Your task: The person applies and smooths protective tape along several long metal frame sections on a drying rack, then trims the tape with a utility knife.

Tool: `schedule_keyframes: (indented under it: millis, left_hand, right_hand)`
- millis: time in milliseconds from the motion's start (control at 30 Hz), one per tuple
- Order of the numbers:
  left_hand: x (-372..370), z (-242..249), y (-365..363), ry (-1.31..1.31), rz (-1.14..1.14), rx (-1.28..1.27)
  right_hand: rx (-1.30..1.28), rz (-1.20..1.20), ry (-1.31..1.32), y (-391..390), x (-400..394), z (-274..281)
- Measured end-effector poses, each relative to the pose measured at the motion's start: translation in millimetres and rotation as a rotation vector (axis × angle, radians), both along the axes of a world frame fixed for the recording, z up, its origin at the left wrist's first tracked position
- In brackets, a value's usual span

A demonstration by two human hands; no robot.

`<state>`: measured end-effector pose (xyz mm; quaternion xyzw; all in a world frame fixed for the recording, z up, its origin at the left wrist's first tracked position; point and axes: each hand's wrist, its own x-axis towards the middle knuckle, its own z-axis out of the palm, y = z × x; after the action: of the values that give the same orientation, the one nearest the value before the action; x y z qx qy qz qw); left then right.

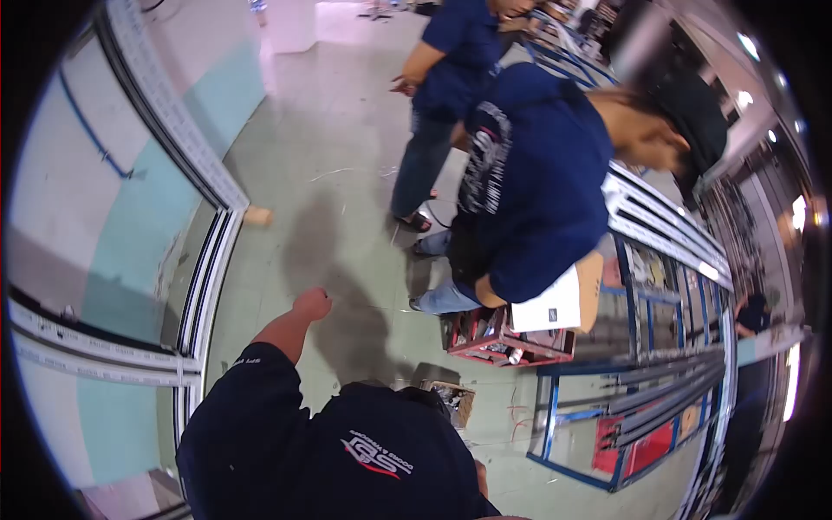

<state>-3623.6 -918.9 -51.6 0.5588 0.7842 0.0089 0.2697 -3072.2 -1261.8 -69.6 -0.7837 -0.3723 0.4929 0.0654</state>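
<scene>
My left hand (313,303) is held out in front of me over the tiled floor, at the end of a bent arm. Its fingers are curled into a fist, and nothing sticks out of it. The hand touches nothing; the white-wrapped frame (227,238) stands off to its left. A small strip of skin shows at the right side of my dark shirt (325,451), but my right hand cannot be seen. Below and to the right of my left hand, a small open box (457,403) of loose items sits on the floor.
A co-worker in a navy shirt (542,186) bends over a red crate (511,342) with a white sheet (548,303) on it. Another person (451,65) stands behind. At right, a blue metal rack (546,416) holds grey bars (667,403). A wooden block (258,215) lies by the frame.
</scene>
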Motion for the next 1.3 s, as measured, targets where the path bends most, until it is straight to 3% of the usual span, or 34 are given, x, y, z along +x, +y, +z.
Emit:
schedule_keyframes:
  millis: [33, 67, 100, 167, 200, 233, 300, 333, 367, 400, 433, 467, 500, 533, 567, 600, 633, 667, 733, 833, 933, 1033, 1133, 1167, 1233, 1267, 1300]
  left_hand:
    - [-10.6, -0.2, -12.4, -0.018, 0.04, -0.01]
    - [-20.5, -9.0, -28.5, -0.037, 0.077, 0.012]
    - [-20.1, -23.5, -47.1, -0.064, 0.116, 0.031]
    - [-19.7, -60.8, -91.8, -0.151, 0.224, 0.034]
    - [-25.5, -69.7, -112.3, -0.184, 0.273, 0.049]
    - [-26.2, -76.2, -138.1, -0.18, 0.322, 0.024]
    - [-47.6, -106.1, -200.4, -0.155, 0.257, -0.083]
    - [-63.9, -103.3, -222.3, -0.178, 0.268, -0.288]
    - [-85.9, -107.3, -250.7, -0.171, 0.221, -0.372]
    - [-121.7, -166.3, -278.4, -0.172, 0.245, -0.596]
    - [-141.4, -196.4, -300.5, -0.013, 0.383, -0.647]
    - [-183.3, -184.3, -285.9, -0.005, -0.395, -1.011]
    - [-213.0, -168.5, -259.1, 0.002, -0.409, -1.018]
    - [-230.3, -147.6, -233.4, 0.043, -0.508, -1.056]
    - [-248.2, -131.2, -204.0, 0.095, -0.605, -1.089]
    - [-268.6, -127.9, -175.1, 0.218, -0.502, -0.962]
    - [-288.1, -115.2, -148.0, 0.11, -0.152, -0.645]
    - [-305.4, -101.1, -113.5, -0.001, 0.181, -0.309]
    - [-329.7, -81.1, -14.0, -0.725, 0.908, -0.166]
    - [-334.8, -14.2, 135.0, -0.662, 0.681, -0.023]
    - [-355.0, -23.7, 236.9, -0.569, 0.461, 0.114]
    - [-353.3, -8.7, 305.2, -0.437, 0.338, 0.056]
    - [-378.1, -51.1, 316.3, -0.197, 0.256, -0.072]
    - [-389.8, -53.0, 313.1, -0.246, 0.288, -0.162]
    - [-419.2, -73.6, 292.3, 0.021, -0.019, -0.087]
    - [-416.0, -53.4, 298.3, -0.078, 0.355, -0.091]
    - [-431.6, -61.9, 291.6, 0.021, 0.223, -0.058]
  right_hand:
    - [0.236, 0.651, -0.331, 12.7, 24.6, -66.1]
    - [-0.039, 0.262, -0.166, 67.5, -12.4, -6.1]
    - [0.0, 0.254, -0.193, 87.5, -3.2, -42.7]
    - [-0.098, 0.111, 0.059, 144.6, -26.2, -25.8]
    - [-0.106, 0.138, 0.063, 164.6, -1.0, -84.9]
    - [-0.018, 0.481, -0.016, 175.5, 19.2, -133.3]
    - [-0.317, 0.657, -0.034, 224.5, 9.9, -128.4]
    - [-0.499, 0.722, -0.126, 255.6, -18.1, -104.3]
    - [-0.501, 0.629, -0.137, 275.4, -36.5, -95.4]
    - [-0.387, 0.63, -0.087, 293.6, -52.9, -102.7]
    - [-0.387, 0.736, -0.111, 317.4, -73.3, -117.4]
    - [-0.352, 0.331, 0.066, 337.5, -110.9, -89.2]
    - [0.014, 0.779, -0.134, 360.8, -136.0, -106.8]
    - [0.123, 1.007, -0.227, 385.3, -157.7, -129.5]
    - [-0.088, 0.838, -0.114, 410.7, -180.5, -168.4]
    - [-0.104, 0.751, -0.139, 447.5, -245.9, -94.2]
    - [-0.01, 0.694, -0.124, 474.0, -287.8, -74.5]
    - [0.146, 0.662, -0.073, 499.2, -313.7, -102.7]
    - [0.223, 0.519, 0.025, 554.6, -386.5, -85.0]
    - [0.226, 0.439, 0.336, 631.2, -468.0, -40.3]
    - [0.266, 0.501, 0.396, 712.2, -518.2, -39.0]
    - [0.23, 0.452, 0.485, 795.3, -557.6, -46.0]
    - [0.146, 0.503, 0.466, 887.5, -600.5, -48.6]
    - [0.113, 0.53, 0.428, 921.3, -622.5, -44.9]
    - [0.083, 0.573, 0.454, 989.7, -666.9, -30.2]
    - [0.135, 0.696, 0.4, 1024.0, -688.5, -24.4]
    - [0.185, 0.809, 0.336, 1055.4, -706.6, -18.8]
